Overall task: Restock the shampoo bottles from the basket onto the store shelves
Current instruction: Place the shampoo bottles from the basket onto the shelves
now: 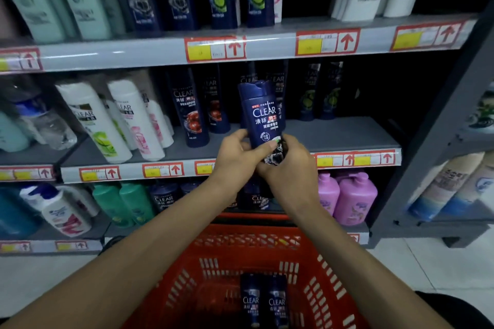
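Note:
A dark blue CLEAR shampoo bottle (263,112) stands upright in the air in front of the middle shelf (334,136). Both hands hold its lower end. My left hand (235,155) grips it from the left, with the thumb across the front. My right hand (288,165) wraps round its base from the right. Below, a red plastic basket (307,286) holds two more dark blue CLEAR bottles (263,302) lying side by side.
The middle shelf carries white and dark blue CLEAR bottles on the left and further back, with bare shelf to the right of the held bottle. Tall bottles fill the upper shelf (267,43). Pink bottles (350,195) and green bottles (125,203) stand below. A grey rack (441,141) adjoins on the right.

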`<control>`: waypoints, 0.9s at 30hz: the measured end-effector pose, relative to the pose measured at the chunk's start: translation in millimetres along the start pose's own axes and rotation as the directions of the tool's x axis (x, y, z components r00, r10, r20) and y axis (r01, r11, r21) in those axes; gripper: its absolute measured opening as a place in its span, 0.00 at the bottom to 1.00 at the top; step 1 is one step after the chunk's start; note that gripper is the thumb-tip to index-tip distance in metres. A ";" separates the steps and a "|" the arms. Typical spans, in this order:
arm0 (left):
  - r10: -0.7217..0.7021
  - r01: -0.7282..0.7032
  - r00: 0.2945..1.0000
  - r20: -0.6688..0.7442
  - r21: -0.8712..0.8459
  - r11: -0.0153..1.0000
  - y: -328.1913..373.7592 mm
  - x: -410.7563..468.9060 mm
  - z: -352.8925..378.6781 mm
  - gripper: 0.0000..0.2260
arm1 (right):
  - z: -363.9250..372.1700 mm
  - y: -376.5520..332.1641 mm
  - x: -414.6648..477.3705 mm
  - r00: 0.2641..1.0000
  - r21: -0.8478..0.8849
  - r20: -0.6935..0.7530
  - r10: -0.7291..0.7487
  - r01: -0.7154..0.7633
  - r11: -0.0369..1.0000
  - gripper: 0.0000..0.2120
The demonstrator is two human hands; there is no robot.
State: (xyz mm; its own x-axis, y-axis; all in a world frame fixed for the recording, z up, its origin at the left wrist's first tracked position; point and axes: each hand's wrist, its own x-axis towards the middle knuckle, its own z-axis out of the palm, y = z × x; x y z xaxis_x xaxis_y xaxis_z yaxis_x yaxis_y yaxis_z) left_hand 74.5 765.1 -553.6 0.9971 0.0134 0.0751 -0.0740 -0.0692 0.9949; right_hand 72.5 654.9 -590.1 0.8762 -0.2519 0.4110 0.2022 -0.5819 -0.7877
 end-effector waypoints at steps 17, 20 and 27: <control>0.155 -0.138 0.981 -0.120 0.139 0.981 -9.2 98.7 -4.6 0.21 | 41.2 -3.3 84.5 0.996 -0.074 -0.064 0.060 -0.064 0.995 0.18; 0.117 -0.087 0.981 -0.153 0.188 0.978 -13.7 109.4 -5.3 0.21 | 53.5 2.7 93.5 0.995 -0.056 -0.088 0.056 -0.061 0.997 0.22; -0.031 0.084 0.976 -0.217 0.240 0.967 -38.0 121.9 -0.9 0.14 | 77.1 21.1 103.1 0.992 -0.080 -0.073 0.103 -0.109 0.991 0.25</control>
State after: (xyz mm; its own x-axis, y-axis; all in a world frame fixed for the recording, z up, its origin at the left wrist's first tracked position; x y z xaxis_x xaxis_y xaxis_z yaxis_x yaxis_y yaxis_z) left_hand 198.8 770.3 -582.2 0.9710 0.2320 0.0576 0.0165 -0.3053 0.9521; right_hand 200.9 676.3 -599.8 0.8580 -0.3663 0.3600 0.0700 -0.6110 -0.7885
